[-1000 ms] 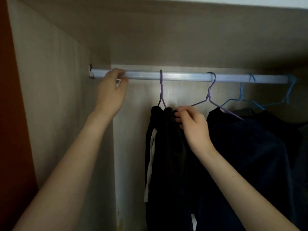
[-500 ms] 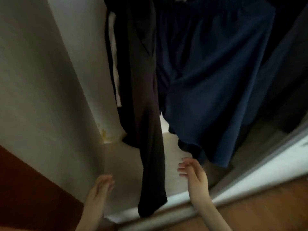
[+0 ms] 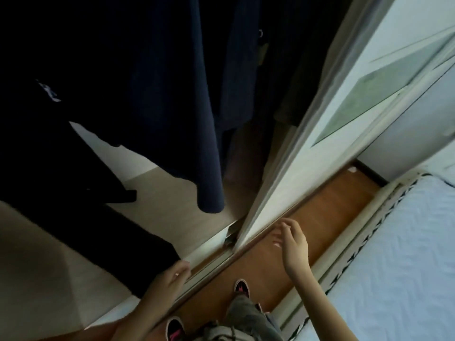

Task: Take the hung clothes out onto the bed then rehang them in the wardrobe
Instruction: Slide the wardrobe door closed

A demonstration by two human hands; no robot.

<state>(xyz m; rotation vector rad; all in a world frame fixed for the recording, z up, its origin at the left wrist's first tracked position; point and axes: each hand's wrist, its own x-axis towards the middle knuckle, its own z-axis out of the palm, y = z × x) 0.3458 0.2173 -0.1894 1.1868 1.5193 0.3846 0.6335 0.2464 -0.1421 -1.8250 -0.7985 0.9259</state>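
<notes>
Hands (image 3: 293, 244) loose nr door track (image 3: 206, 260).

Brown wood-look floor (image 3: 307, 217) runs between a white sliding door (image 3: 307, 134) and a white-covered bed (image 3: 406, 254). The door sits in a pale floor track (image 3: 211, 260). Dark skirting (image 3: 371, 173) meets a white wall (image 3: 406, 134). The wardrobe (image 3: 160, 193) interior is dim.

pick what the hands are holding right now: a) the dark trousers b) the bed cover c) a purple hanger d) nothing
d: the left hand and the right hand both show relaxed, empty fingers, while the dark clothes hang with no grip on them.
</notes>
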